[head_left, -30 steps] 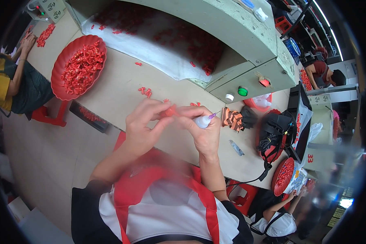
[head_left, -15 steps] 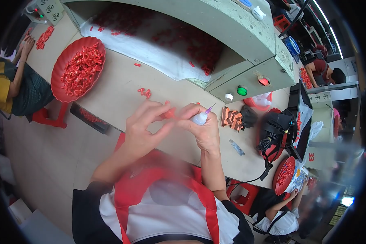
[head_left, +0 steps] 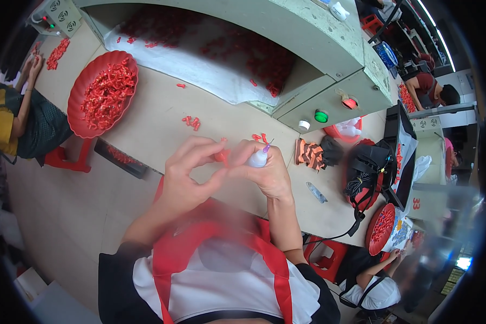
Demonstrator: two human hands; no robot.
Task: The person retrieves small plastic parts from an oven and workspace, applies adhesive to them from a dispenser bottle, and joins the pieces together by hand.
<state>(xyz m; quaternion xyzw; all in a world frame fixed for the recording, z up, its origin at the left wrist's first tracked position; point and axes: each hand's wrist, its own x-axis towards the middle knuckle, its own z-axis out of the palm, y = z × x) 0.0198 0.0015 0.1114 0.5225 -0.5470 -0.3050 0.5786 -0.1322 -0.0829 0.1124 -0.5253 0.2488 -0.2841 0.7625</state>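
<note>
My left hand (head_left: 184, 171) pinches a small glossy red plastic piece (head_left: 221, 156) between thumb and fingers; blur hides its exact shape. Beside it, my right hand (head_left: 275, 175) is closed around a small white squeeze bottle (head_left: 258, 159) with a purple needle tip (head_left: 267, 147). The needle points up and away to the right. My right fingertips are close to the red piece, but I cannot tell whether they touch it. Just beyond my right hand lie a few red pieces (head_left: 260, 137), and another small cluster of red pieces (head_left: 191, 123) lies beyond my left hand.
A scalloped red bowl (head_left: 73, 116) heaped with red pieces stands at left. Ahead is a pale green machine (head_left: 286, 43) with a white-lined opening. At right are striped cloth (head_left: 308, 155), a blade-like tool (head_left: 316, 192) and a black bag (head_left: 368, 167). Co-workers sit on both sides.
My right hand has turned slightly, so the bottle has shifted left and its needle stands steeper. The red pieces beyond that hand show more fully. My left hand keeps its pinch.
</note>
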